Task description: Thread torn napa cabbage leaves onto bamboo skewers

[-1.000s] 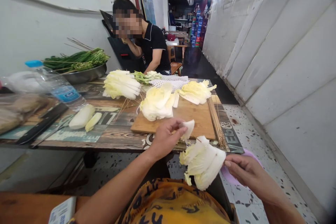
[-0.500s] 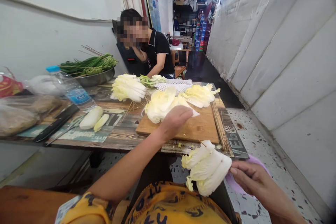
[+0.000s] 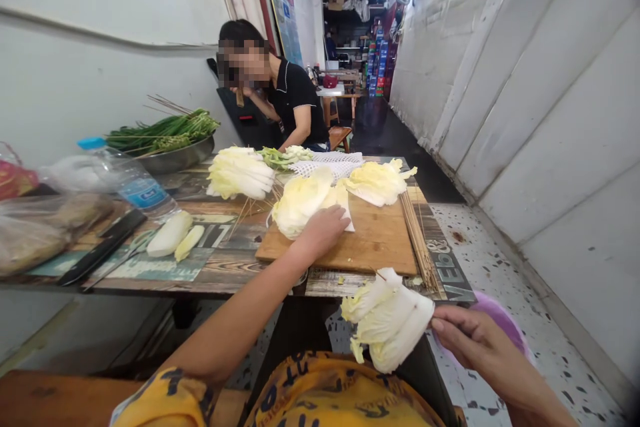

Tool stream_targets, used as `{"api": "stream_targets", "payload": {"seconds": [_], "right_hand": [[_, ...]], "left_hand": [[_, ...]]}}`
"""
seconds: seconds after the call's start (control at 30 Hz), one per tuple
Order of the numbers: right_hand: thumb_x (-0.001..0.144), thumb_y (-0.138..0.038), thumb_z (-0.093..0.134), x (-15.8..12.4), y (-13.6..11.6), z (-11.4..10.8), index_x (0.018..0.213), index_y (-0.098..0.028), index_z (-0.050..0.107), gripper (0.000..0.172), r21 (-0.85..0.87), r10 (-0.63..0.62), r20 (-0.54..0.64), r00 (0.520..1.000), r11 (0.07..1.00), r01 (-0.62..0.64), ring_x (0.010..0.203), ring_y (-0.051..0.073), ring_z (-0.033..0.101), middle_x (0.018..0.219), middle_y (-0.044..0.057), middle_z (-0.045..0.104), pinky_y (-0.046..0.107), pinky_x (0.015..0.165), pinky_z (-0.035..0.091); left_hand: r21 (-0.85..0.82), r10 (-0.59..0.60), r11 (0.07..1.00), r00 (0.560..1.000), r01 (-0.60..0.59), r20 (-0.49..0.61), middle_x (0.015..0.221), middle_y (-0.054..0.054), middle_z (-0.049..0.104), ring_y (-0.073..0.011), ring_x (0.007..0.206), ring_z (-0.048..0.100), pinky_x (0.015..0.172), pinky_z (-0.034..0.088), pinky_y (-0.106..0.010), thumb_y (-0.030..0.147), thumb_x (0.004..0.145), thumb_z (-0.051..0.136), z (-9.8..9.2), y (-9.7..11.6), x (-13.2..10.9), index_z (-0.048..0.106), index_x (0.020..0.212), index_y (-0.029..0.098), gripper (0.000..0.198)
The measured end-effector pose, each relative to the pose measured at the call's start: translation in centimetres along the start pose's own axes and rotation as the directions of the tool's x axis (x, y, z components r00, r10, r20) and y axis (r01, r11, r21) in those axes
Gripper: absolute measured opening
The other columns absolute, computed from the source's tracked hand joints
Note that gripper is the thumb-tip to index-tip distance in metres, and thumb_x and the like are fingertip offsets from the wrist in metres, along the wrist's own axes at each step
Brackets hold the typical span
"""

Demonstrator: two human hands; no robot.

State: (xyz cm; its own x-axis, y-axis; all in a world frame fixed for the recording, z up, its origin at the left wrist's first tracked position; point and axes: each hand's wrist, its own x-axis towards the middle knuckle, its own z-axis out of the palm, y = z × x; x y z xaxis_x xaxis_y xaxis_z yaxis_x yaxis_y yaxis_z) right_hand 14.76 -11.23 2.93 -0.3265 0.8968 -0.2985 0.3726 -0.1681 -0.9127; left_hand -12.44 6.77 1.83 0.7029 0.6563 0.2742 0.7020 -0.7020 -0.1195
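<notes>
My left hand (image 3: pixel 323 229) reaches over the wooden cutting board (image 3: pixel 380 243) and rests on a pale cabbage leaf piece (image 3: pixel 345 203) beside a heap of cabbage leaves (image 3: pixel 299 201); its fingers curl on the leaf. My right hand (image 3: pixel 473 345) is low by my lap, pinched on a skewer threaded with stacked cabbage leaves (image 3: pixel 387 320). A second heap of yellow leaves (image 3: pixel 379 181) lies at the board's far side. A row of bamboo skewers (image 3: pixel 417 240) lies along the board's right edge.
Another person sits at the table's far end. A third cabbage pile (image 3: pixel 240 173), a water bottle (image 3: pixel 130 180), a knife (image 3: pixel 103 247), cut stems (image 3: pixel 170 235), a metal bowl of greens (image 3: pixel 170 147) and plastic bags (image 3: pixel 40 227) lie left. A purple bowl (image 3: pixel 500 323) sits by my right hand.
My left hand carried a small cabbage piece from near the table's front edge forward onto the board, beside the leaf heap. The right hand stayed low with the skewered leaves.
</notes>
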Motion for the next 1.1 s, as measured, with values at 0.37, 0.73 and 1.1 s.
{"api": "stream_targets", "payload": {"seconds": [0.37, 0.73, 1.1], "right_hand": [[0.088, -0.051, 0.047, -0.6, 0.9, -0.7, 0.094, -0.016, 0.064, 0.04, 0.02, 0.011, -0.072, 0.997, 1.0, -0.009, 0.047, 0.006, 0.024, 0.058, -0.005, 0.033, 0.019, 0.04, 0.018], [0.086, -0.055, 0.047, -0.8, 0.2, 0.2, 0.09, -0.015, 0.064, 0.043, 0.052, -0.015, -0.077, 0.997, 0.998, 0.019, 0.047, 0.007, 0.023, 0.056, -0.006, 0.03, 0.02, 0.041, 0.019], [0.085, -0.055, 0.048, -0.8, 1.3, 0.0, 0.091, -0.015, 0.066, 0.044, 0.061, -0.016, -0.128, 0.992, 0.998, 0.024, 0.047, 0.007, 0.025, 0.054, -0.006, 0.03, 0.021, 0.043, 0.022]], "left_hand": [[-0.139, 0.273, 0.946, 0.951, -0.293, -0.147, 0.108, -0.01, 0.065, -0.0197, 0.104, 0.057, 0.092, 0.044, -0.035, 0.011, 0.088, 0.04, -2.0, 3.6, -3.6, 0.058, 0.102, 0.016, 0.023], [0.017, -0.273, 0.962, 0.958, 0.273, 0.087, 0.114, -0.016, 0.06, -0.0321, 0.124, 0.041, 0.104, 0.01, -0.066, 0.009, 0.076, 0.049, -0.7, -1.3, 2.6, 0.064, 0.098, 0.015, 0.027], [-0.245, -0.429, 0.888, 0.894, 0.39, -0.133, 0.088, -0.008, 0.066, -0.0232, 0.095, 0.058, 0.102, 0.03, -0.055, 0.019, 0.084, 0.042, -3.4, -1.4, 4.9, 0.061, 0.078, 0.016, 0.02]]}}
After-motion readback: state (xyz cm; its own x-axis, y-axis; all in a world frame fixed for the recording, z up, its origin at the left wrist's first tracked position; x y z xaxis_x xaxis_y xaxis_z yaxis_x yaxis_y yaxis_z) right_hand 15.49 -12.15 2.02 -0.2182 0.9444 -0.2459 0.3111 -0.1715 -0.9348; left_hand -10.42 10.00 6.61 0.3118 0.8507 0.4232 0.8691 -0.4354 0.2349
